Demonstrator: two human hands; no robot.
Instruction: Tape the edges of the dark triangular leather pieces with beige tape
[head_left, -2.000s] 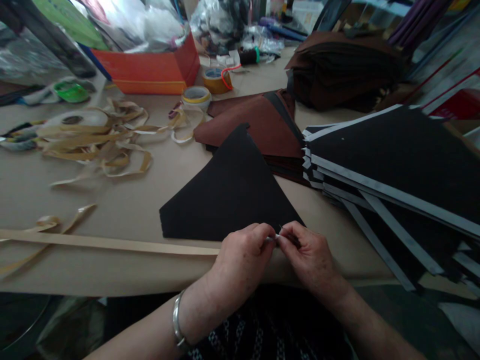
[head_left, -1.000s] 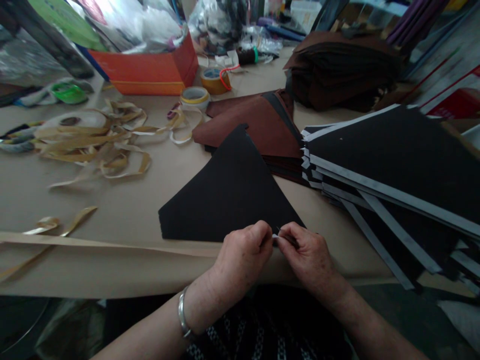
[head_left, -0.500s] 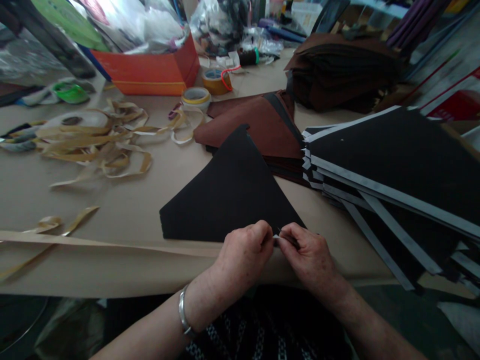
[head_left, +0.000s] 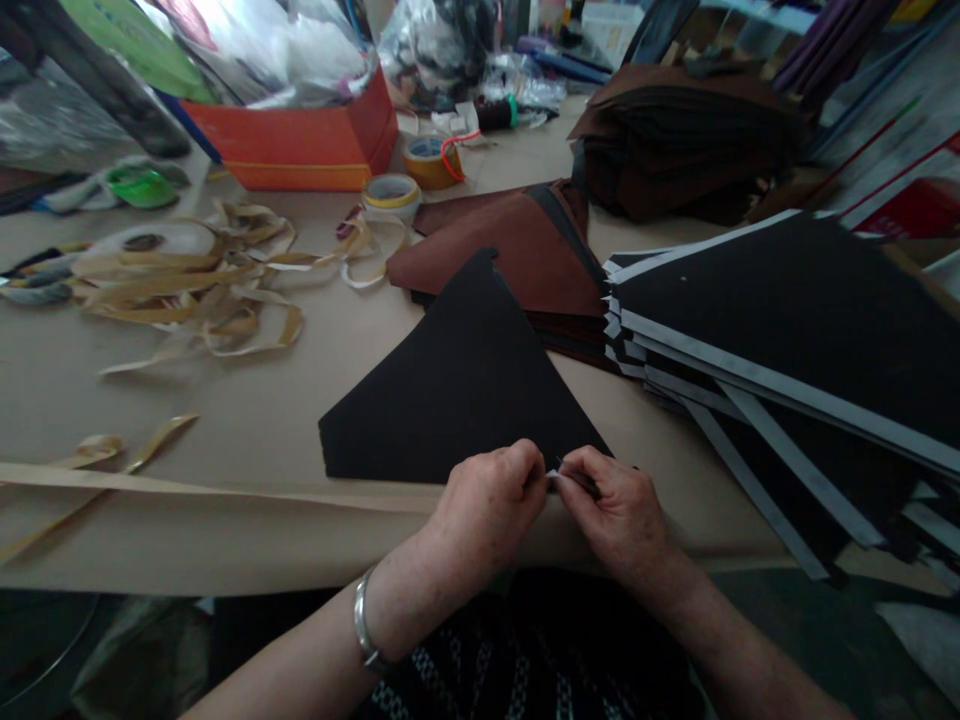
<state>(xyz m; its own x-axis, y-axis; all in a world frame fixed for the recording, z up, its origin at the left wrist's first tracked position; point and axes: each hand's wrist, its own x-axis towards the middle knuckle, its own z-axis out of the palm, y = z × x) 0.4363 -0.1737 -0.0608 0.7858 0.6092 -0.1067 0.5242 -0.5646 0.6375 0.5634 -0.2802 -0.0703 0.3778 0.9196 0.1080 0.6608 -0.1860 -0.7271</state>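
Observation:
My left hand and my right hand meet at the near corner of a black wedge-shaped cut piece lying flat on the brown paper table cover. Both hands are closed in a pinch on a small white tape end at that corner. A long tan strip runs along the table from the left up to my left hand. A silver bangle is on my left wrist.
A stack of black pieces with grey tape edges fills the right. Brown pieces lie behind the wedge, a dark pile further back. Peeled tan strips, tape rolls and an orange box sit at the back left.
The long tan strip has twisted from lying flat to sitting on edge. Both hands stay pinched at the same corner, with only slight finger movement.

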